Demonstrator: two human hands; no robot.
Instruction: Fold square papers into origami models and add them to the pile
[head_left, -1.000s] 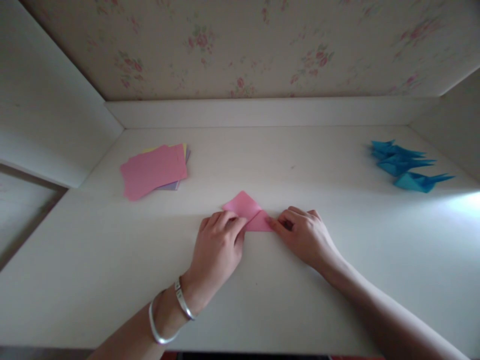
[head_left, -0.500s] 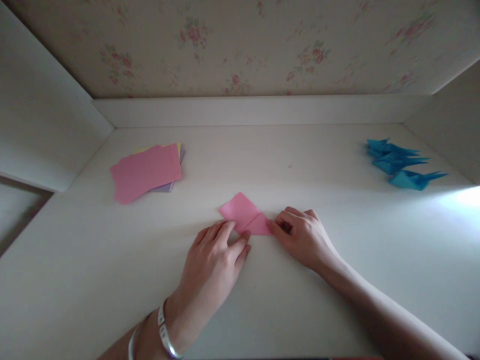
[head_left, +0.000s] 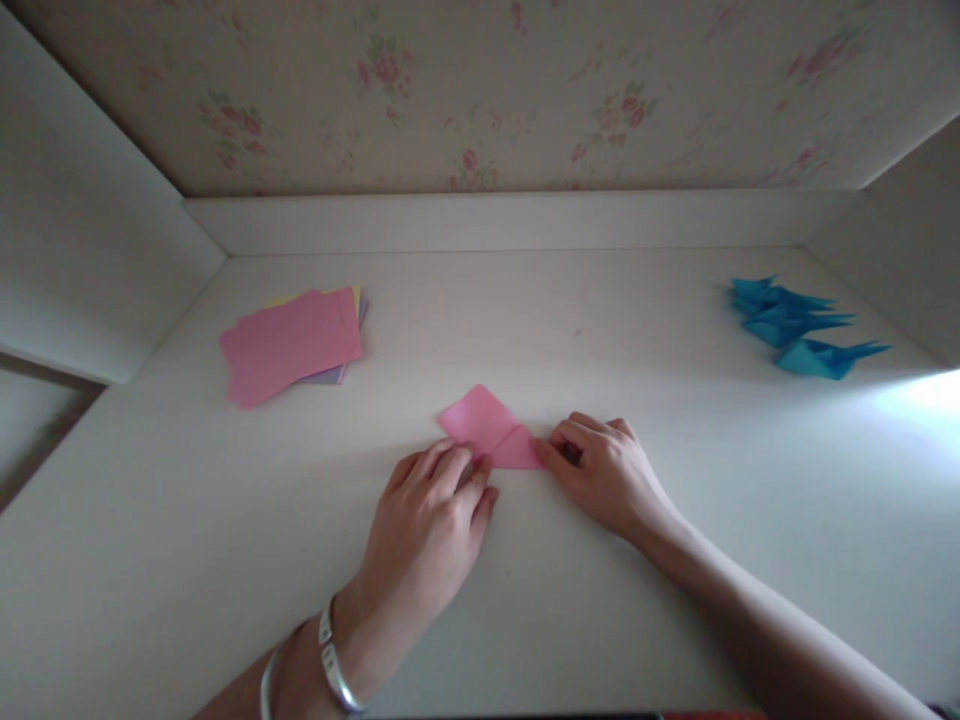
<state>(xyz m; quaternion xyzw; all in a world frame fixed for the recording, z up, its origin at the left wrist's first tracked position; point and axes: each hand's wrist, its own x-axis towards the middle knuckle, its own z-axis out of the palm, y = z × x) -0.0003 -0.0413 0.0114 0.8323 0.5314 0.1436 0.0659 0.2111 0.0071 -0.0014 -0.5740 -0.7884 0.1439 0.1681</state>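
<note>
A partly folded sheet of pink paper (head_left: 484, 420) lies flat on the white table, its one corner pointing away from me and a diagonal crease or flap edge across its right half. My left hand (head_left: 427, 510) presses on its lower left edge, thumb and fingers bent close together on the paper. At the right corner, my right hand (head_left: 600, 465) pinches the tip between thumb and curled fingers. The fingertips of both hands cover small parts of the paper's edges.
A stack of paper sheets (head_left: 292, 345), pink on top with yellow and purple beneath, lies at the back left. Several folded blue paper figures (head_left: 795, 325) stand in a row at the back right. A flowered wall and white side panels border the white table (head_left: 480, 320).
My left fingers have shifted slightly and curled closer at the paper's lower edge. My right hand keeps its pinch at the right corner, nearly unmoved.
</note>
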